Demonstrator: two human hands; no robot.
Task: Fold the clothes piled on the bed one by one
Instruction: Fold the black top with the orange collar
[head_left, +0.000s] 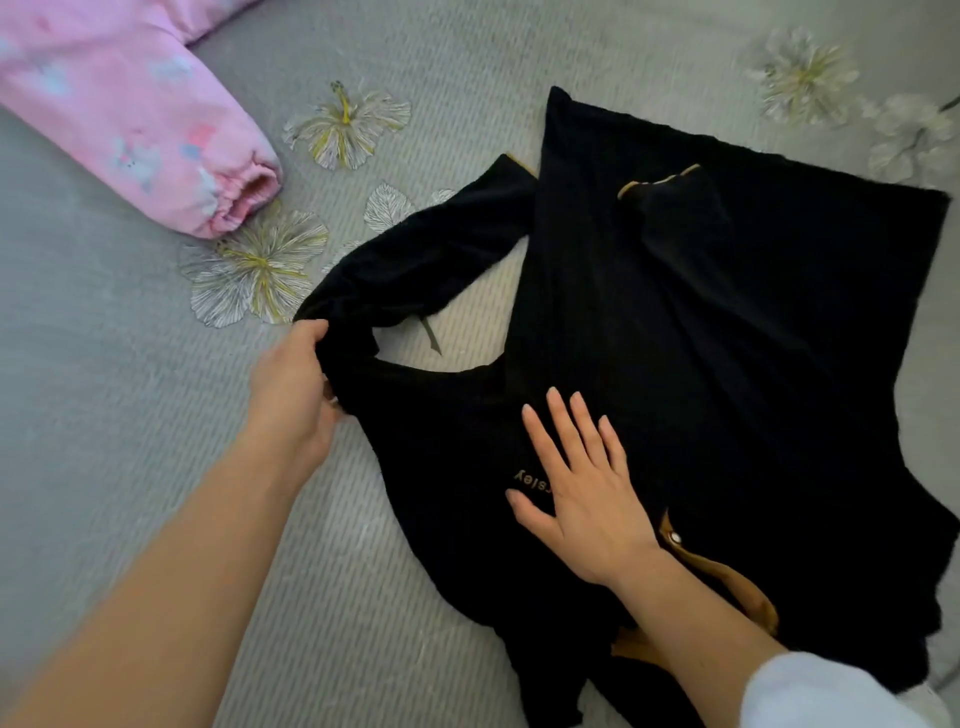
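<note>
A black top (701, 338) with tan trim and small gold lettering lies spread over the right half of the grey bed (130, 389). One long sleeve (415, 260) loops out to the left, its tan cuff near the garment's far edge. My left hand (296, 395) grips the bend of that sleeve at the shoulder. Flat on the chest lies my right hand (582, 483), fingers spread, partly covering the lettering. A tan collar with a snap button (675, 538) shows beside my right wrist.
The sleeve of a pink patterned padded jacket (130, 114) lies at the top left, its elastic cuff pointing toward the middle. The grey bedcover carries printed flowers (254, 265) between the two garments and at the top right.
</note>
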